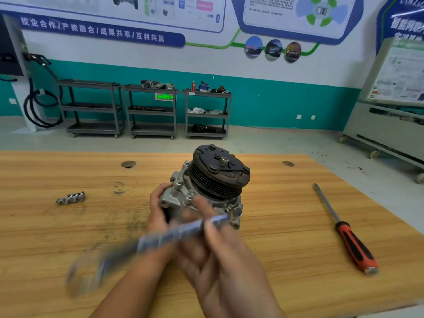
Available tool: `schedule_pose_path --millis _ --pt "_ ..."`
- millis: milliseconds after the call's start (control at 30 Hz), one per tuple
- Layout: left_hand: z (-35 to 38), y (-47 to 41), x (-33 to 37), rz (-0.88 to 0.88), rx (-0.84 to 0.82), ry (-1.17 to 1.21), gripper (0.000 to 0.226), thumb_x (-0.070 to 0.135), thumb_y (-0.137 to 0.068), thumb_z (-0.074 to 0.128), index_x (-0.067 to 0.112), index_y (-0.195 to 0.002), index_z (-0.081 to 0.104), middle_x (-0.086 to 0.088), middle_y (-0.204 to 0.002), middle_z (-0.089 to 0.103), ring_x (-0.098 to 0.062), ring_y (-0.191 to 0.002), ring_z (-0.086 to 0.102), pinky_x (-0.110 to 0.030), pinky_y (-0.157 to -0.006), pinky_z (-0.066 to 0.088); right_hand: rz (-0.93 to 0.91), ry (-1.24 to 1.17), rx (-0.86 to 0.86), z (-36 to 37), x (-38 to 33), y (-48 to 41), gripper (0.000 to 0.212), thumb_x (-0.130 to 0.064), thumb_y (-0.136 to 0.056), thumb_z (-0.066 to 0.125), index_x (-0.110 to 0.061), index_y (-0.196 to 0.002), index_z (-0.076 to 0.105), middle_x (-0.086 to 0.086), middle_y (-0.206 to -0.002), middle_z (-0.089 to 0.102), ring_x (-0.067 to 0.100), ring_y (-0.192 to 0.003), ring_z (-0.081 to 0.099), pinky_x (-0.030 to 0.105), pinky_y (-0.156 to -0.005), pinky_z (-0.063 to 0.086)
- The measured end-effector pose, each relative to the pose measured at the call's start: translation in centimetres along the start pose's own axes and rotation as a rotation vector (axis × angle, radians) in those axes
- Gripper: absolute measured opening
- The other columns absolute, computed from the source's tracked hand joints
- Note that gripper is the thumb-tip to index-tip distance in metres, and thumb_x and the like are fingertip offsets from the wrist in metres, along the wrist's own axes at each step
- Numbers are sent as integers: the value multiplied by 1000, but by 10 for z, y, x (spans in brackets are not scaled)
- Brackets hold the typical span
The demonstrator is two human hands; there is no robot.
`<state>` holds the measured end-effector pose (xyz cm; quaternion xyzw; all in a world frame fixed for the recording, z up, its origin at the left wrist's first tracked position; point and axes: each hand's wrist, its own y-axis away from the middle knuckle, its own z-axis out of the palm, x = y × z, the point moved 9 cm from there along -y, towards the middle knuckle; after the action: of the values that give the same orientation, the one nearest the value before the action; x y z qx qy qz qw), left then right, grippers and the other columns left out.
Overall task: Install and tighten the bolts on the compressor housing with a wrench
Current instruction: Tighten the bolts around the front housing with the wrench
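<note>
Right hand (206,230) clamped on blurred wrench (169,236), tip at compressor (213,180) mid-table (275,260). Left hand (157,210) grips compressor's left side. Bolts (71,198) well left; screwdriver (344,230) right.

So the bench is a light wooden tabletop (286,253), pretty scuffed, with dark smudges (128,222) left of the middle. There are two round holes near the far edge, one left (128,164) and one right (288,163). A small heap of silvery bolts (71,198) sits off to the left. Over on the right is a long screwdriver (344,229), red-and-black handle toward the near edge. The compressor (206,184) is tilted mid-table, and I can't tell if it's actually resting on the wood.
</note>
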<state>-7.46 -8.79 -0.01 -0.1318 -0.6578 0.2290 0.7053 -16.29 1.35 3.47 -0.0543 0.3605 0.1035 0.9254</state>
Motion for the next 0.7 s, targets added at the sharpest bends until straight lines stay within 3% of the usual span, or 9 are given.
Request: schedule_pose_path --millis 67,100,167,267,333,467,600,700 --pt "-1 -2 0 55 -38 -63 82 25 -52 85 49 -116 40 14 -111 57 4 -97 61 -10 -79 47 56 313 40 -29 21 18 91 -50 -37 90 4 -105 62 30 -81 66 33 -69 68 22 -50 50" --pt "-2 -2 -1 53 -62 -109 85 32 -50 86 60 -113 37 17 -114 55 11 -98 58 -6 -77 45 77 380 31 -41 26 28 89 -43 -33 93 9 -95 57 26 -68 64 26 -58 65 19 -49 46" --pt "-5 -4 -1 49 -59 -149 86 36 -51 89 73 -105 33 20 -114 52 21 -97 53 -4 -72 43 83 497 4 -57 18 41 51 -31 -56 77 5 -84 55 6 -53 58 11 -45 50 15 -49 39" --pt "-3 -2 5 64 -71 -127 75 48 -50 77 73 -106 34 20 -115 53 20 -98 53 0 -73 42 -37 794 -58 -77 -29 46 23 -35 -88 61 -18 -99 73 0 -60 55 6 -53 45 13 -54 36" --pt "-2 -2 3 50 -67 -108 72 52 -51 72 66 -111 35 20 -115 53 19 -99 54 0 -73 42 -163 1139 24 -89 -75 41 26 -38 -82 52 -42 -98 71 -4 -60 54 2 -56 45 12 -56 35" --pt "-3 -1 4 50 -61 -108 74 52 -52 72 52 -116 36 21 -115 51 19 -99 53 -1 -73 42 -378 1727 -34 -65 -135 13 33 -47 -85 36 -36 -101 62 -19 -69 57 -1 -68 52 13 -60 35" --pt "-3 -1 5 37 -62 -94 74 53 -52 72 55 -116 36 26 -113 52 18 -101 54 -1 -75 43 -278 2145 -189 -60 -146 -29 37 -44 -95 28 -29 -112 57 -18 -84 56 -2 -79 51 22 -70 40" --pt "-4 -1 4 30 -61 -107 76 53 -52 72 50 -118 35 21 -116 51 18 -101 54 -1 -74 43 -116 2220 -316 -59 -146 -49 28 -39 -98 35 -30 -111 59 -16 -85 57 0 -79 50 29 -72 41"
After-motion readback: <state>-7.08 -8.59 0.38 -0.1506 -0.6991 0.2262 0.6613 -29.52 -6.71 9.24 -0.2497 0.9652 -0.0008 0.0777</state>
